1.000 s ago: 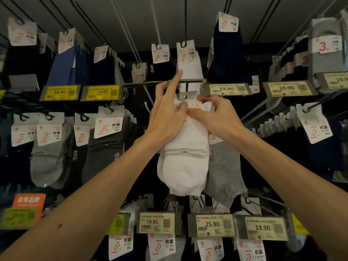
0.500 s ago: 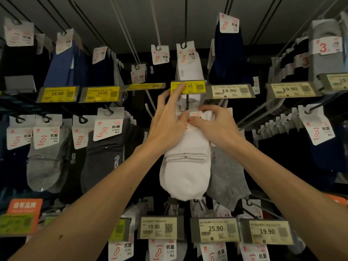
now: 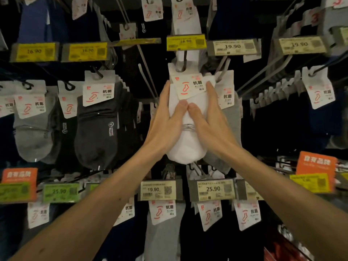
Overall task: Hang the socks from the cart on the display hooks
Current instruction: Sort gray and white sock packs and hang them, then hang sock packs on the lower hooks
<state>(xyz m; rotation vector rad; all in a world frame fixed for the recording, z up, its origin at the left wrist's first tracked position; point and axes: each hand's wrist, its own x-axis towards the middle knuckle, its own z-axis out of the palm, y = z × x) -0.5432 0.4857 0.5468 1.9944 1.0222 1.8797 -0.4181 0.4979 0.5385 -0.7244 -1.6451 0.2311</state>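
Dozens of sock packs hang in rows across a dark shop wall, each row fronted by price tags, and two bare forearms reach up into the middle of it. The left hand point(image 3: 165, 121) and right hand point(image 3: 209, 119) flank the white sock pack point(image 3: 185, 147), one on each side. The fingers point(image 3: 165, 91) lie nearly straight along its edges and the two thumbs rest flat on the front, tips touching, so this reads as a press from both sides and not a closed grip. The pack hangs in the centre of the wall, just under a yellow price tag point(image 3: 185, 42), with a grey sock pack point(image 3: 230, 119) just behind it on the right and dark grey socks point(image 3: 96, 129) apart on the left. Its paper card point(image 3: 188, 87) sits tilted, and the black hook point(image 3: 184, 58) passes through the cut-out at the card's top; how far along the hook it has gone cannot be told. The cart is out of view. The likeliest fault from here is letting go while the card rides near the hook's tip, so that the pack slides off and drops. Pulling down while straightening could tear the thin card at its cut-out, and a hard push back could knock the grey pack askew or catch the tag above.
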